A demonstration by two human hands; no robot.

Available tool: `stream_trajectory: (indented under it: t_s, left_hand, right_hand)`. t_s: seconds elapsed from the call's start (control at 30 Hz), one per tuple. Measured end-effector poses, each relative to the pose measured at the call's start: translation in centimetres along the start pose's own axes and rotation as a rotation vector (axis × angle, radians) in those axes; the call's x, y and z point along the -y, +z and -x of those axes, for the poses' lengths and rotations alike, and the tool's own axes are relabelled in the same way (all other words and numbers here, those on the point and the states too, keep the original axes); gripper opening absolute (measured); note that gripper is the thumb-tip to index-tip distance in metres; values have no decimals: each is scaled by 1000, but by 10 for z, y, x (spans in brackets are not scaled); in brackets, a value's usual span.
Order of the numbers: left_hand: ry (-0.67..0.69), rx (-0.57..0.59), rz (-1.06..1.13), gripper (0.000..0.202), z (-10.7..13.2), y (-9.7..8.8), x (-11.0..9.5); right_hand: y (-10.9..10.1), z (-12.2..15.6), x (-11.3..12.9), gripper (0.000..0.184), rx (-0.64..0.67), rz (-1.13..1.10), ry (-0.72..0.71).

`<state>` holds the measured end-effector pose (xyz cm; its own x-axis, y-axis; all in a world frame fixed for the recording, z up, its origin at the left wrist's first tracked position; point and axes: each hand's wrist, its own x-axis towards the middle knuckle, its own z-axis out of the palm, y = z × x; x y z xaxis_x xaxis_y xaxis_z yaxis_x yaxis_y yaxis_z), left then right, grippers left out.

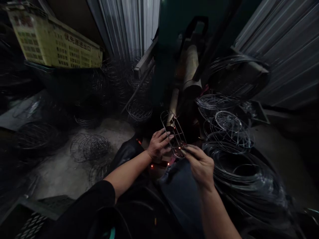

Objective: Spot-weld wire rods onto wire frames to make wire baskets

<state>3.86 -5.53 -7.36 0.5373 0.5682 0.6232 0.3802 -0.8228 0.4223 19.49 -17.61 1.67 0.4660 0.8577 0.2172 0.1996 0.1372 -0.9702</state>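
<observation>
A long oval wire frame with cross wires [177, 134] is held in front of me, below a brass-coloured rod [173, 103] of a machine. My left hand [159, 143] has its fingers bent around the frame's left side. At the frame's near right end my right hand [199, 162] pinches the wire between thumb and fingers. Small glowing sparks show near the frame's near end and below my left hand. A thicker metal cylinder [191, 68] juts from the machine above the rod. How the frame touches the rod is too dark to make out.
Stacked wire rings [229, 122] and a big wire coil [239, 172] lie on my right. Round wire pieces [89, 146] are on the floor at left. A yellow crate [67, 48] stands at upper left, a dark green crate [37, 212] at lower left.
</observation>
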Motion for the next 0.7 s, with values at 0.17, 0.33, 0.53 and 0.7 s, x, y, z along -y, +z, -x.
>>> stream_trajectory:
  t_s: [0.17,0.33,0.53,0.7]
  left_hand:
    - [5,-20,58,58,-8,-2,1]
    - [-57,-54,39,56,-16,0,2]
    - [-69,-68,5,56,-17,-1,2]
    - [-100,-52,-23,59,-14,-1,4]
  right_hand:
    - [13,-31,22,18,-33,70,29]
    - [22,-55,20,23,-48,88,55]
    - [27,-66,15,26,-90,45,99]
    - [24,-57,21,30,-102,88,134]
